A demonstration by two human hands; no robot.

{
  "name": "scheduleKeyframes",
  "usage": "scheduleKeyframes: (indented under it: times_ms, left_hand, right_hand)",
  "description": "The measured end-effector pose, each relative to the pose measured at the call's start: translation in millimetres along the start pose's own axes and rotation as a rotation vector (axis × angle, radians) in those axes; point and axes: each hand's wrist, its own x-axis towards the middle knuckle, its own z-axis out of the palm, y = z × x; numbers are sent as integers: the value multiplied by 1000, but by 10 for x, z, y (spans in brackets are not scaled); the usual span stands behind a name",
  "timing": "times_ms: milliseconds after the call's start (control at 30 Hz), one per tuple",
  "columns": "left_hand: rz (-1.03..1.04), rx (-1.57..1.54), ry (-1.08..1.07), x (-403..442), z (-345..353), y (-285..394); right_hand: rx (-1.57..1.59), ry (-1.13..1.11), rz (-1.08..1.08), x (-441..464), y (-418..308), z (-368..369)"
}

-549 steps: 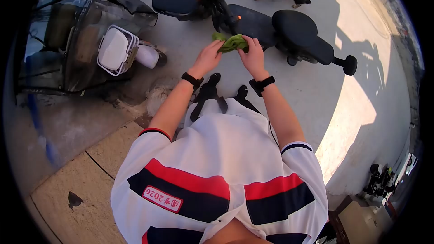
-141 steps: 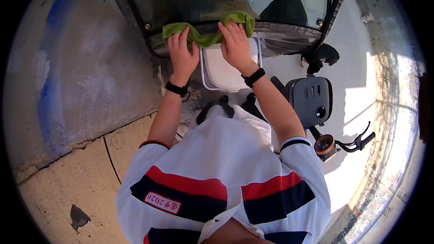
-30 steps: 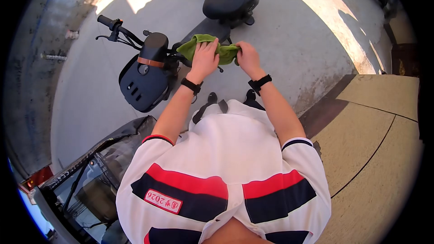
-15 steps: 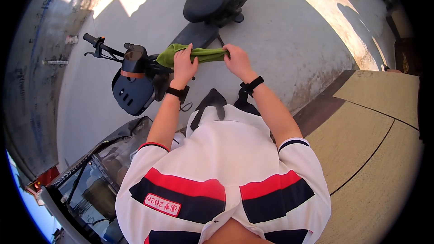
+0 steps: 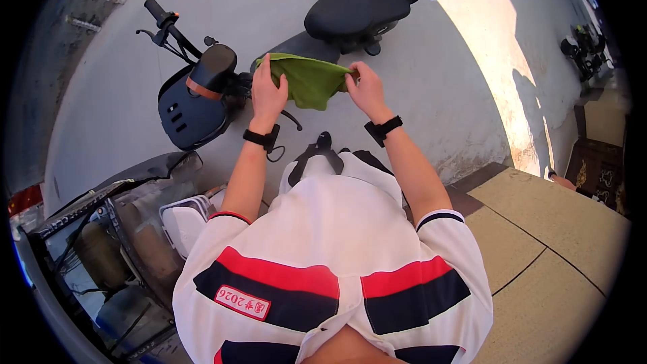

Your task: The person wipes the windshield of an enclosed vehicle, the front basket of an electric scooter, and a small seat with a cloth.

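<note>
Green cloth (image 5: 309,81), one, hangs between left hand (image 5: 268,94) and right hand (image 5: 368,91), both gripping it.

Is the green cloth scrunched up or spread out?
Spread out: the cloth stretches between the left hand and the right hand, showing a broad face. I can't tell whether it's doubled.

Grey concrete floor (image 5: 431,108), sunlit patch (image 5: 486,47), tan slabs (image 5: 559,209), grey wall (image 5: 40,74)

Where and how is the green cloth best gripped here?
Probably by both ends of the cloth's upper edge, one hand from each side. That edge spans from the left hand to the right hand while the rest droops, so a pinch at each end should keep it spread.
</note>
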Motion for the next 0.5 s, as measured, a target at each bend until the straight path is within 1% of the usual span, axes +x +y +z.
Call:
scheduleKeyframes:
  times_ms: [133,233,333,367,467,500]
  left_hand:
    - [-28,0,58,-9,-60,43]
    - [-40,-9,115,-20,-117,145]
    - [-88,36,156,-15,-206,313]
    - [-92,50,227,-21,-220,410]
    - [-131,93,287,-95,-220,600]
    - [-135,97,345,-111,-196,735]
  right_hand:
    - [79,-15,-43,195,44,101]
    - [87,-18,-34,391,70,95]
    - [91,-99,-48,607,69,-25]
    - [108,-121,-81,666,82,-78]
    - [158,-185,-166,802,165,-224]
    - [169,-200,-186,827,213,-277]
